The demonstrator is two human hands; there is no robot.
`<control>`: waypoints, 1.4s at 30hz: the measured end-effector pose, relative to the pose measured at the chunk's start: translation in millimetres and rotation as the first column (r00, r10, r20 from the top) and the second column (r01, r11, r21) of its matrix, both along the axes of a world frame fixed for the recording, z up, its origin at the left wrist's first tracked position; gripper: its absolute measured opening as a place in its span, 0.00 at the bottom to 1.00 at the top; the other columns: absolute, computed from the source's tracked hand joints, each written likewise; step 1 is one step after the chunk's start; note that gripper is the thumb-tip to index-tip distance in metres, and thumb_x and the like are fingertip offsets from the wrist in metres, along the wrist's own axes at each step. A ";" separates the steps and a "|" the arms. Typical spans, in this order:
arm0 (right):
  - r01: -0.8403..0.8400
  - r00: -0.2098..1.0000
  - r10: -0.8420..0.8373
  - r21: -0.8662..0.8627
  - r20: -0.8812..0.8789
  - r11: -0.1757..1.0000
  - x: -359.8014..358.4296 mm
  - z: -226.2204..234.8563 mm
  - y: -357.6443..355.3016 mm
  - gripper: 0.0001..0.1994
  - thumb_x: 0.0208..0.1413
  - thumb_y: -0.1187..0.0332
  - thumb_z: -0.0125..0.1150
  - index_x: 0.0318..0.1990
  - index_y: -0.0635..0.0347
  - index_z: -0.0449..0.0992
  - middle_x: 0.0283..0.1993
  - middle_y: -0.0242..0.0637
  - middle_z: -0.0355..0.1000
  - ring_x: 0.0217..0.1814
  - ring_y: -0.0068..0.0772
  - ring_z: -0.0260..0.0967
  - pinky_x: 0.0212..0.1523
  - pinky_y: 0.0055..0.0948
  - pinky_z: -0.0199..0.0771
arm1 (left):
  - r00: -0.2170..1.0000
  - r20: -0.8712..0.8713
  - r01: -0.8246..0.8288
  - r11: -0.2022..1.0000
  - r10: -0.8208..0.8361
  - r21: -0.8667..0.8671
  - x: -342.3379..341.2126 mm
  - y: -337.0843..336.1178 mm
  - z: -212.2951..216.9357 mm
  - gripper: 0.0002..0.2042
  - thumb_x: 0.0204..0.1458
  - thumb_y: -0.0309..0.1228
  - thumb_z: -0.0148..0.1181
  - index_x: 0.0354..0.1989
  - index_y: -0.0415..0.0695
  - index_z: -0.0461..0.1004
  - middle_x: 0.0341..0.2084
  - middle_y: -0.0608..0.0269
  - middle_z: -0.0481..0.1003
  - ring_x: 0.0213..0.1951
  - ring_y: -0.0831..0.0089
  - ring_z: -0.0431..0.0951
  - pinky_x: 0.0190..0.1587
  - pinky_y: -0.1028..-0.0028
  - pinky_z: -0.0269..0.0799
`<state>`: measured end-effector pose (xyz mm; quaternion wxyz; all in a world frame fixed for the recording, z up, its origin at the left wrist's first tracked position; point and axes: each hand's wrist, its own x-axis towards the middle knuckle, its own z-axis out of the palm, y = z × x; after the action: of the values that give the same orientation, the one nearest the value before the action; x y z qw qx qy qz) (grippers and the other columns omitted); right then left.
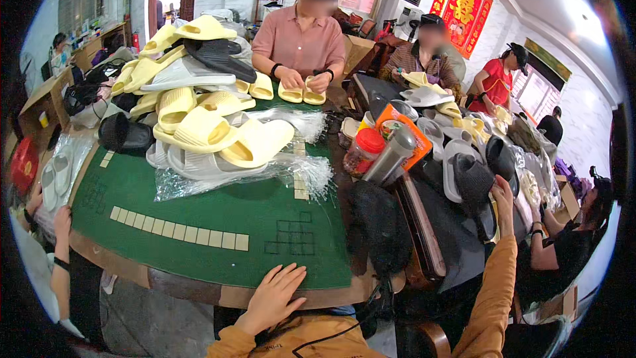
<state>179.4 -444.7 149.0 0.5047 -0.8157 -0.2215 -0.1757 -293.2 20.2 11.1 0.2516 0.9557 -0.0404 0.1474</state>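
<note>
Dark slipper reached at about 3 o'clock; left hand empty.

The dark slipper (472, 182) is seen within the heap of slippers (452, 152), its long axis set roughly from 11 to 5 o'clock; which end is the toe cannot be told. Its edge is reached by the right hand (504, 197); whether the grip is closed cannot be told. The left hand (273, 297), grip released, is laid on the green-topped counter (225, 268), fingers pointed toward 1 o'clock. Judgement: the side is best pinched firmly, with neighbouring slippers left undisturbed.
</note>
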 end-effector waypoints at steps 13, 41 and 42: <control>0.550 0.752 -0.368 -0.214 0.547 0.807 -30.3 17.1 38.0 0.11 0.47 0.80 0.56 0.40 0.63 0.76 0.41 0.43 0.66 0.46 0.45 0.65 0.48 0.37 0.67 | 1.000 0.003 -0.006 1.000 0.006 -0.011 4.9 -2.8 -1.7 0.30 0.52 0.41 0.63 0.61 0.39 0.66 0.63 0.58 0.65 0.67 0.60 0.60 0.69 0.58 0.50; -0.068 0.998 0.067 -0.475 -0.019 0.877 -35.1 -24.8 -72.7 0.09 0.52 0.84 0.45 0.40 0.66 0.67 0.38 0.35 0.63 0.46 0.31 0.63 0.52 0.25 0.61 | 1.000 -0.004 0.021 1.000 -0.021 -0.023 1.2 -0.1 -22.3 0.29 0.61 0.40 0.52 0.66 0.35 0.57 0.67 0.53 0.57 0.70 0.61 0.52 0.72 0.61 0.44; 0.015 1.000 -0.017 -0.457 0.000 0.890 -34.2 -25.3 -72.9 0.10 0.49 0.85 0.46 0.39 0.67 0.69 0.37 0.36 0.65 0.45 0.32 0.65 0.51 0.26 0.62 | 1.000 -0.006 0.030 0.999 -0.030 -0.038 0.0 -0.4 -16.6 0.29 0.61 0.40 0.52 0.66 0.35 0.57 0.67 0.53 0.57 0.70 0.61 0.52 0.72 0.61 0.44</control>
<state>145.2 -517.6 123.7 0.2980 -0.9135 -0.2490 -0.1215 -293.2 19.8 -5.5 0.2720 0.9505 -0.0510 0.1414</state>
